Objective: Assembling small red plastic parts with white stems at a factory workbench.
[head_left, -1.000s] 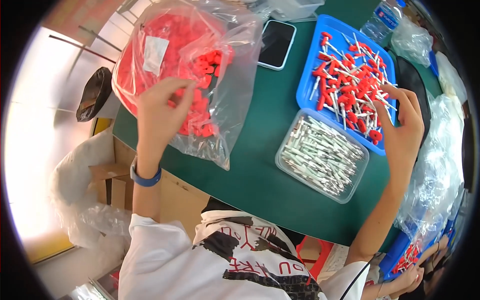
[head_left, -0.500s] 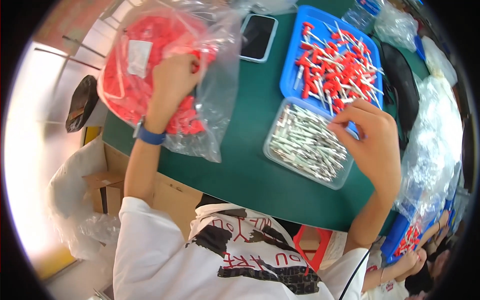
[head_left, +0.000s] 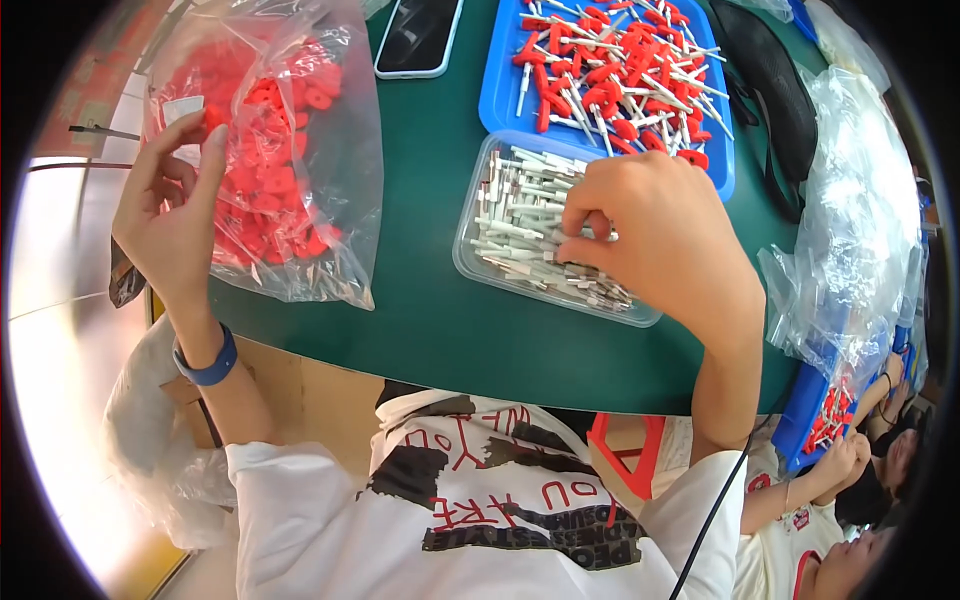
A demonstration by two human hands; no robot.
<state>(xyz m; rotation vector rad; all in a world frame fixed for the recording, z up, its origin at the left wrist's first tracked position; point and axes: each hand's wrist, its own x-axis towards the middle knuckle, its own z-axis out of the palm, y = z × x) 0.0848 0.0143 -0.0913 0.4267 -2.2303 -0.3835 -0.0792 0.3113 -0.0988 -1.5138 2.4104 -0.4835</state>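
My left hand (head_left: pixel 170 205) is raised at the left edge of a clear plastic bag (head_left: pixel 350 200) of red plastic pieces (head_left: pixel 270 180). Its thumb and forefinger stand apart, with red showing behind the tips. My right hand (head_left: pixel 665 235) bends over a clear plastic tub (head_left: pixel 466 235) heaped with thin white sticks with metal ends (head_left: pixel 520 225). Its curled thumb and forefinger come together just above or among the sticks, and what they grip is hidden. Behind the tub, a blue tray (head_left: pixel 500 90) holds many red-headed pieces with white stems (head_left: pixel 630 75).
A phone (head_left: pixel 420 38) lies on the green table (head_left: pixel 420 340) between bag and tray. A black case (head_left: pixel 770 100) and clear plastic wrapping (head_left: pixel 860 200) lie to the right. Beyond them, another person's hands (head_left: pixel 845 460) are by a second blue tray (head_left: pixel 800 420).
My left hand has drawn back out of the bag toward the left, its fingers now apart. My right hand has moved left and down over the sticks. The view has shifted.
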